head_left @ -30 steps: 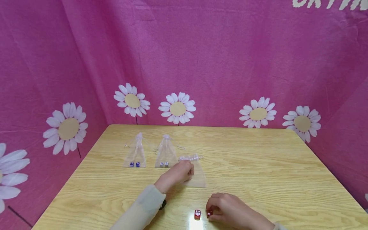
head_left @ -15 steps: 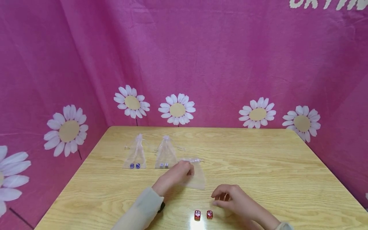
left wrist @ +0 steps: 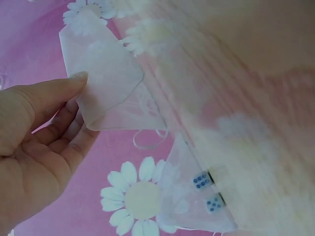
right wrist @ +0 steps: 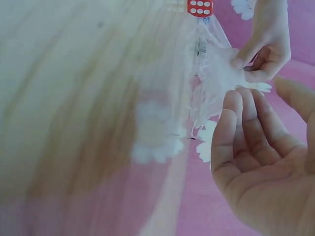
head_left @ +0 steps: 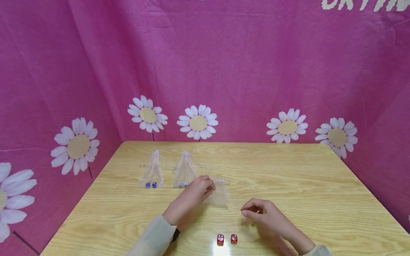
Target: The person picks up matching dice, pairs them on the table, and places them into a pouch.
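Observation:
My left hand pinches a sheer white drawstring pouch between thumb and fingers; in the left wrist view the pouch hangs raised from the table. Right of it, my right hand hovers above the wood, fingers loosely bent with nothing between them. Two red dice lie side by side near the front: a left red die and a right red die. The right wrist view shows the right hand palm up close to the left hand, and one red die.
Further back on the left lie two more sheer pouches, one with two blue dice, the other with two white dice. The wooden table meets a pink flowered cloth behind and at the sides.
My right hand has let go of the right red die and moved up and away to the right. The left hand has lifted the pouch slightly from the table.

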Tool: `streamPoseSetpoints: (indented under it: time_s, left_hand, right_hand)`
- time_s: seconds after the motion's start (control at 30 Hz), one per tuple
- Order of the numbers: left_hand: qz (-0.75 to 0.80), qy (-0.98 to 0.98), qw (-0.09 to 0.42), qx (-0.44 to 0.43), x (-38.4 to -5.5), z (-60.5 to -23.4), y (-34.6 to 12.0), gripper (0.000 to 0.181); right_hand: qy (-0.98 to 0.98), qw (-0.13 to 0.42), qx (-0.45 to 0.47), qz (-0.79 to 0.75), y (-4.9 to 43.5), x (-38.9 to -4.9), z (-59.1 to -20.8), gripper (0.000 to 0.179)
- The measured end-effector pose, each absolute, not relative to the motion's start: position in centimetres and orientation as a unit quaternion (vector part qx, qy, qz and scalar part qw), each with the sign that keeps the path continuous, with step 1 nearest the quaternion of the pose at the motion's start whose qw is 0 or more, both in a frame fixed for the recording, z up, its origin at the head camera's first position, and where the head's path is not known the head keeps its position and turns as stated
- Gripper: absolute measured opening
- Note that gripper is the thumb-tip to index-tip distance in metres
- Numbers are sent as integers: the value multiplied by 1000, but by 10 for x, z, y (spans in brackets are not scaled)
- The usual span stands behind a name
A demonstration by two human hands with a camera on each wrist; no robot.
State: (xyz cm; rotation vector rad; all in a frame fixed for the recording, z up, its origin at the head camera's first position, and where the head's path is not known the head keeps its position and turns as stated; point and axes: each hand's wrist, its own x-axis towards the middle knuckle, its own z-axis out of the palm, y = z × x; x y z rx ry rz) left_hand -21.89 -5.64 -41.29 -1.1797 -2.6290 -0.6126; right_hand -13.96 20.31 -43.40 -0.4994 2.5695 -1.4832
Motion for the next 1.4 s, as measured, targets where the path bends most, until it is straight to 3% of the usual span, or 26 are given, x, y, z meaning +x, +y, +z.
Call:
streamPoseSetpoints:
  time_s: [0.2,0.37,0.87,1.07,1.4]
  left_hand:
    - [-217,-887,111,-392,-210,-405,-60,2]
    - [-217,-887,132,-385,-201,-400,-61,5]
    - [-200,-816,303,-450,-179,-397,-60,9]
    - [-180,-799,332,-468,-169,-394,-58,7]
    - [-160,-791,340,-483,-158,-396,-57,11]
  right_hand:
    - [804,126,-126,-568,204,-142,-433,37]
    - [786,142,-103,-593,204,-144,-434,42]
    - [697,176,-89,-689,195,-156,-435,49]
    - [676,181,-77,-710,186,-162,-431,43]
    - [651,213,-73,-725,173,-168,-421,16]
